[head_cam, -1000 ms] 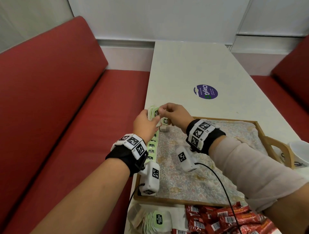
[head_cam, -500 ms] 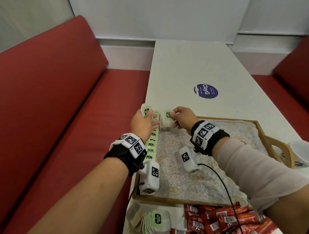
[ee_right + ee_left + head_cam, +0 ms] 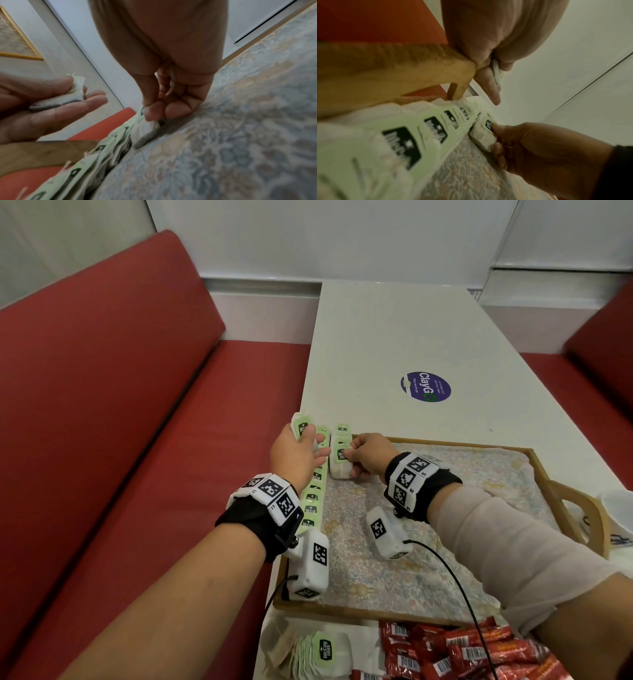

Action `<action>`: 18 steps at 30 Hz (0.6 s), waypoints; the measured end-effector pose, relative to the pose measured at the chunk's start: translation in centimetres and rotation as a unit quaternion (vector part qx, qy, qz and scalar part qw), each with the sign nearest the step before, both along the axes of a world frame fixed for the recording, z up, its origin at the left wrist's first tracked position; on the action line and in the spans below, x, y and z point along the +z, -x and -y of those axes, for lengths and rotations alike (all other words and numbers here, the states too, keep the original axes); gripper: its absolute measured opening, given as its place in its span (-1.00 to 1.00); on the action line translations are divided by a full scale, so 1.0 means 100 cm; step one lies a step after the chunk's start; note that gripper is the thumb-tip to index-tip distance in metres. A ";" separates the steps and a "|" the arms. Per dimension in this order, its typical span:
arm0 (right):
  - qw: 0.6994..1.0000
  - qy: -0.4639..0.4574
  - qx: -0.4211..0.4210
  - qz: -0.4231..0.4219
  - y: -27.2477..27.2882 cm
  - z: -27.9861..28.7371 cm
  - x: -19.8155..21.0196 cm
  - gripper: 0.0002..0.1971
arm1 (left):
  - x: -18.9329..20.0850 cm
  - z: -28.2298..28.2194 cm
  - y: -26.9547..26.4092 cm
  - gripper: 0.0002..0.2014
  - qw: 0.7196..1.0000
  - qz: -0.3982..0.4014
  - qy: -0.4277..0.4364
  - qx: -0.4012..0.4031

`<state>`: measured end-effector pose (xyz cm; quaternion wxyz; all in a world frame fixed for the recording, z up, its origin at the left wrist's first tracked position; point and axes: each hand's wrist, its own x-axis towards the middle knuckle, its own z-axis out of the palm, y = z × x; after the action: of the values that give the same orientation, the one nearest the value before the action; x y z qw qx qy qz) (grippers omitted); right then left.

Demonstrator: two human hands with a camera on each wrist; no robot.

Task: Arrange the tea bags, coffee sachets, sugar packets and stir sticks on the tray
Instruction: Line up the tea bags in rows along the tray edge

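Half hidden behind left hand (image 3: pixel 297 453): row of tea bags (image 3: pixel 313 498) along left rim of wooden tray (image 3: pixel 568 508). Label print blurred in wrist views. Thumb pinching few soft paper bags (image 3: pixel 65 99), other fingers almost straight. Right hand (image 3: pixel 368 457) pinching second small stack (image 3: pixel 340 462) on flowery cloth liner (image 3: pixel 404 570). Cut off at bottom: loose tea bags (image 3: pixel 318 652), glossy red sachets (image 3: pixel 455 652).

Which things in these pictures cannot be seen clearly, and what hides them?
- Head view: the left hand covers part of the row of tea bags.
- Head view: the red sachets and the white cup are cut by the picture's edges.
- Left wrist view: the tea bag labels are blurred.
- Stir sticks and sugar packets: none can be identified.
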<state>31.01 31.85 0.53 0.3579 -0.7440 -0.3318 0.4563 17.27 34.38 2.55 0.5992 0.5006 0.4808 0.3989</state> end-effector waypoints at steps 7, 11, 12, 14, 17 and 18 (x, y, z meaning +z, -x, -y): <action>1.000 0.009 -0.012 -0.007 0.000 -0.002 -0.001 -0.77 | 0.001 0.001 -0.001 -0.87 1.000 -0.009 -0.008 0.003; 1.000 0.013 -0.009 0.002 0.001 -0.003 0.001 -0.75 | 0.001 0.002 0.000 -0.87 1.000 -0.005 -0.005 0.004; 1.000 0.011 -0.008 0.011 0.001 -0.003 0.001 -0.75 | 0.001 0.002 0.000 -0.87 1.000 -0.006 -0.005 0.004; 0.999 0.006 -0.011 0.032 0.001 -0.002 0.001 -0.76 | 0.001 0.001 0.000 -0.86 1.000 -0.010 -0.006 0.003; 0.998 -0.004 -0.021 0.052 -0.001 0.000 0.001 -0.76 | 0.001 0.001 0.000 -0.85 1.000 -0.015 -0.007 0.000; 0.998 -0.006 -0.023 0.058 -0.001 0.000 0.001 -0.76 | 0.001 0.001 0.000 -0.84 1.000 -0.016 -0.006 0.000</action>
<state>31.10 31.82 0.61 0.3529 -0.7743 -0.3378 0.4022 17.29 34.27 2.62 0.5886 0.5106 0.4875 0.3940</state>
